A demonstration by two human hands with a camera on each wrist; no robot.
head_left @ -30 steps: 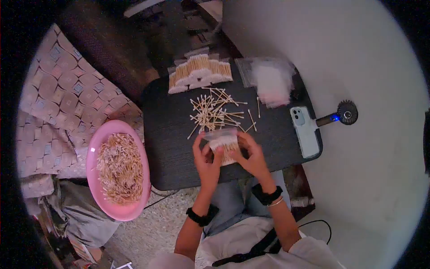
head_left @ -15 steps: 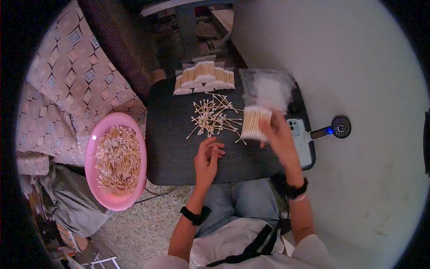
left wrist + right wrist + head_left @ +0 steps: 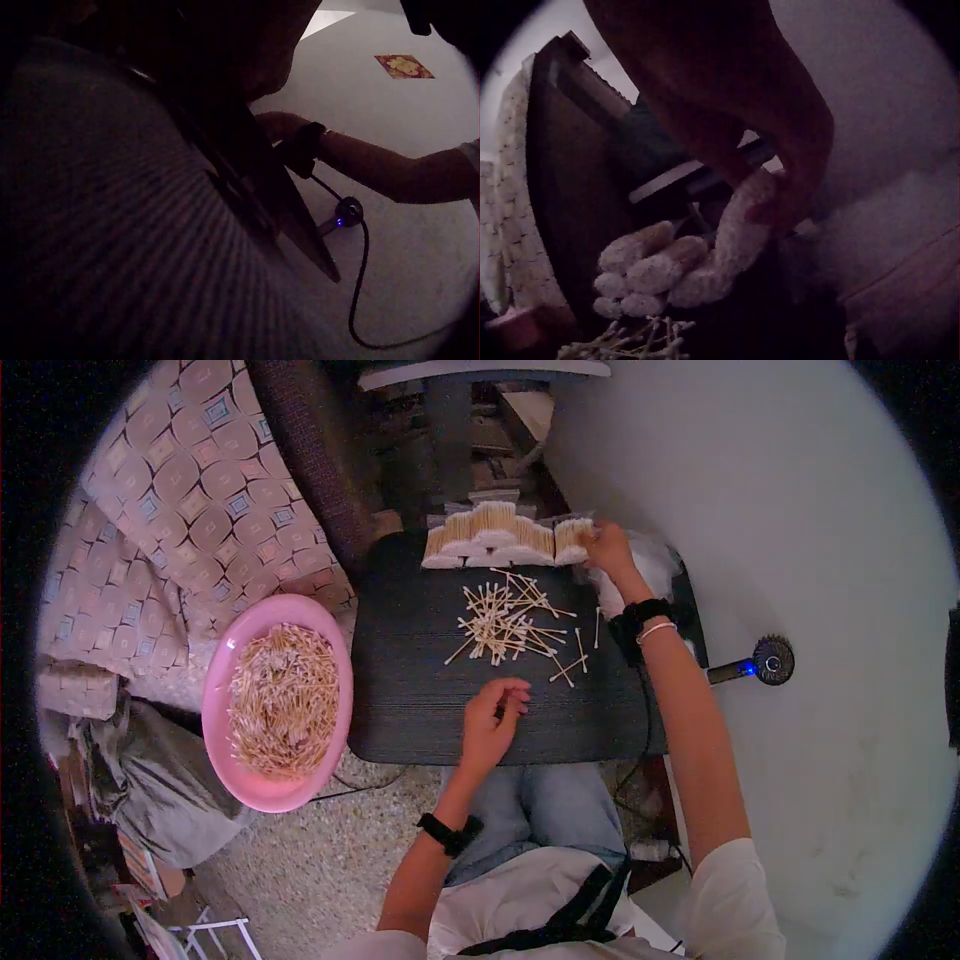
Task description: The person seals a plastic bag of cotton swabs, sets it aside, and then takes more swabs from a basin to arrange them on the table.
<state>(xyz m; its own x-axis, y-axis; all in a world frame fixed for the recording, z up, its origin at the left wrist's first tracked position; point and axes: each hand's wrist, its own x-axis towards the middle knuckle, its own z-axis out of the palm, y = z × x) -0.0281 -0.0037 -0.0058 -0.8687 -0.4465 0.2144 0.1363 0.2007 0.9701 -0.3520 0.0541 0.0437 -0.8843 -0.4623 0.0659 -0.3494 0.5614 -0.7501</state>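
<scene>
Nearest the body, the left hand (image 3: 488, 725) is lying idle at the near side of the dark table (image 3: 420, 720). Its fingers are curving loosely and are gripping nothing; whether it is touching the surface cannot be told.

Beyond it, loose cotton swabs (image 3: 495, 625) are lying in a crossed heap at mid-table, with a few scattered toward the right. To the left, beside the table, the pink tub (image 3: 217, 695) is holding a large supply of swabs.

At the far side, the right hand (image 3: 612, 553) is reaching out with its grip drawn narrow, pinching the filled bag (image 3: 572, 542). This bag is standing upright just beside the right end of the stacked bags (image 3: 490, 535), swab tips facing the body. The right wrist view is showing fingers and thumb closing on its side. Clear plastic bags (image 3: 655, 565) are lying near the right hand, partly hidden by it.

Step in hand, as judged: the right hand is placing the filled bag in line with the stack. The next move is calling for a square, upright seat against its neighbour, then an even release of the fingers, straight away from the bag. A sideways pull could be tipping the bag or disturbing the tiers. The left hand is appearing free to steady the stack.
</scene>
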